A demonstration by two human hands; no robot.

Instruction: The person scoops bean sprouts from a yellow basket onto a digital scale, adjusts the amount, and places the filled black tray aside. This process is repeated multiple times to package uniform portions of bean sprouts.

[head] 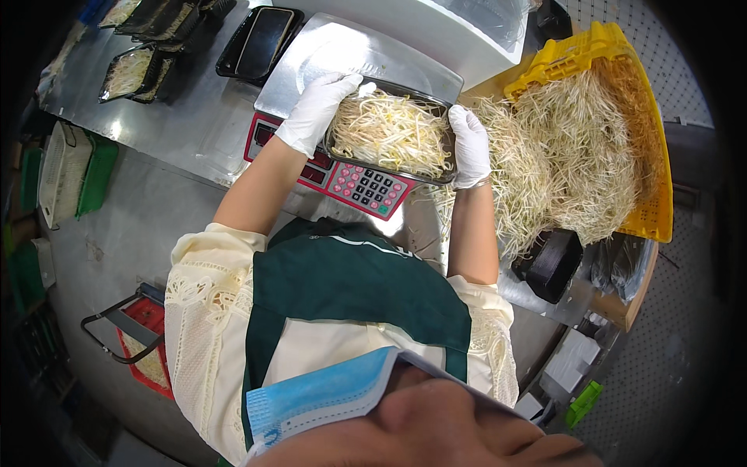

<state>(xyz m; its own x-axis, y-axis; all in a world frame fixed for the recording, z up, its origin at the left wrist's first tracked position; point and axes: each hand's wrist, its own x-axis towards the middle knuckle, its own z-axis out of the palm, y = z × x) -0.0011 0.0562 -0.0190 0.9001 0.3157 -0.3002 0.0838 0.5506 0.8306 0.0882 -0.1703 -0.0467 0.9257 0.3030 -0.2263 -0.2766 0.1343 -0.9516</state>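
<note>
Both my hands wear white gloves and hold a black plastic tray [402, 173] full of bean sprouts [397, 131] by its two ends. My left hand [324, 108] grips the left end, its fingers at the far left corner. On the right end is my right hand [468, 146], thumb along the rim. The tray is over the near part of a digital scale with a steel pan [344, 49] and a red keypad panel [367, 190]; whether it touches the scale I cannot tell. A large heap of loose sprouts [575, 152] lies to the right, spilling from a tipped yellow plastic crate [650, 216].
Filled black trays [128, 73] stand at the table's far left. A phone [265, 42] lies in a black tray behind the scale's left side. A white foam box [467, 38] stands beyond the scale. Empty black trays [551, 265] sit near the heap's front edge.
</note>
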